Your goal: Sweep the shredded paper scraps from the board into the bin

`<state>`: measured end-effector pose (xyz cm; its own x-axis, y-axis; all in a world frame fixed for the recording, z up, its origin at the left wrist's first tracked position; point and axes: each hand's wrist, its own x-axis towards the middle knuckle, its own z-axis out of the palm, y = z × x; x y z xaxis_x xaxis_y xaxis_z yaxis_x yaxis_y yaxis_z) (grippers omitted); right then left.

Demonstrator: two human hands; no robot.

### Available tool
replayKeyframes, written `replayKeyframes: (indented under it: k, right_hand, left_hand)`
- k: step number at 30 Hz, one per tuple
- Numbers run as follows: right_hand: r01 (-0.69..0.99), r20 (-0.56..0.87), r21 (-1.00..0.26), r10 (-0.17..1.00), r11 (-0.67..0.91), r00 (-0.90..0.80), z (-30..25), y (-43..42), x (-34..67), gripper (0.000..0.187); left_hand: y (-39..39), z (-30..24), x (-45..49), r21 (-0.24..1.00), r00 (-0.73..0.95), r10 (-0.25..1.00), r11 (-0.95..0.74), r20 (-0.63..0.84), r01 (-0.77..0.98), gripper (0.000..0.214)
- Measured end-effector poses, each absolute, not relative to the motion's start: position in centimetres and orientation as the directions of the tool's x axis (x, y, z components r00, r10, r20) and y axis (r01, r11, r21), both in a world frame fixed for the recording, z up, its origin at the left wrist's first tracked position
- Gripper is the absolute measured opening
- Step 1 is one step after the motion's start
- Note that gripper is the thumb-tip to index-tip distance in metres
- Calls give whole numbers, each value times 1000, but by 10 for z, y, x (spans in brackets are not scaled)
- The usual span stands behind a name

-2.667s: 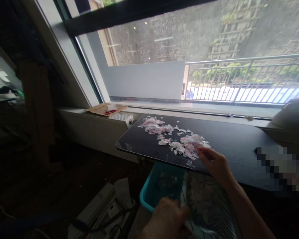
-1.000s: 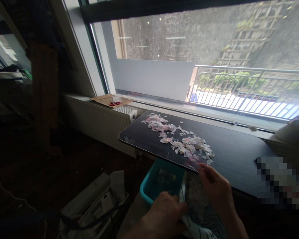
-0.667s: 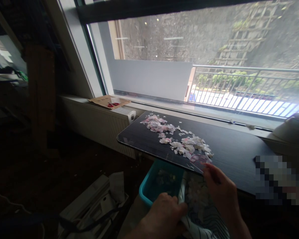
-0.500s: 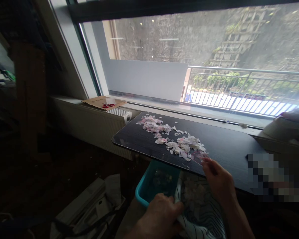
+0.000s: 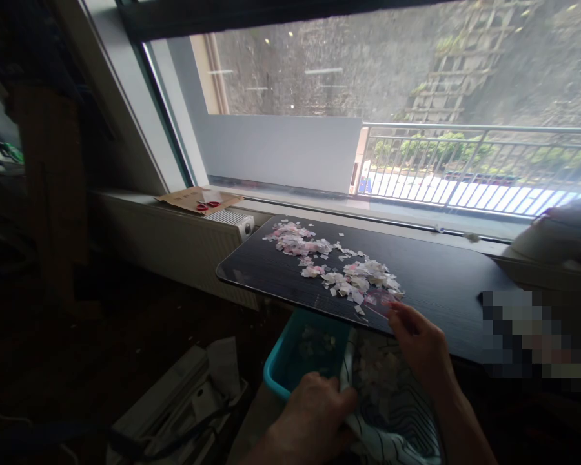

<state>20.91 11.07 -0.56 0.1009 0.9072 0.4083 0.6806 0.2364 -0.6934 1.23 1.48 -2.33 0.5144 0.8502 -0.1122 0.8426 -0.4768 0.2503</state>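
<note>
Small pale paper scraps (image 5: 363, 276) lie in loose heaps on a dark tabletop (image 5: 445, 284). At the table's front edge my right hand (image 5: 419, 336) pinches a thin, clear plastic sheet (image 5: 378, 300), which lies against the near side of the scraps. Below the edge, my left hand (image 5: 319, 403) is closed on the rim of a white bag with dark stripes (image 5: 375, 442). More scraps show inside this bag, under the table edge. Beside it stands a turquoise bin (image 5: 278, 371) with some scraps in it; my left hand partly covers its near side.
On the sill at the left, red-handled scissors (image 5: 207, 205) rest on brown paper (image 5: 174, 201), above a radiator (image 5: 184, 252). A window with a railing (image 5: 484, 171) outside runs behind the table. White boxy items (image 5: 174, 400) lie on the floor at lower left.
My right hand has shifted slightly left with the plastic sheet. My left hand keeps its hold on the bag rim. The view has tilted a little.
</note>
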Motion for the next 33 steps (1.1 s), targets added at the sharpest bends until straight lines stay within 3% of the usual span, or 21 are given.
replayKeyframes:
  k: [17, 33]
  right_hand:
    - [631, 377, -722, 926, 285, 14, -5, 107, 209, 32]
    - [587, 336, -772, 941, 245, 50, -5, 89, 217, 31]
  left_hand:
    - [7, -23, -26, 271, 331, 942, -305, -56, 913, 15]
    - [12, -21, -20, 251, 347, 928, -306, -135, 918, 15]
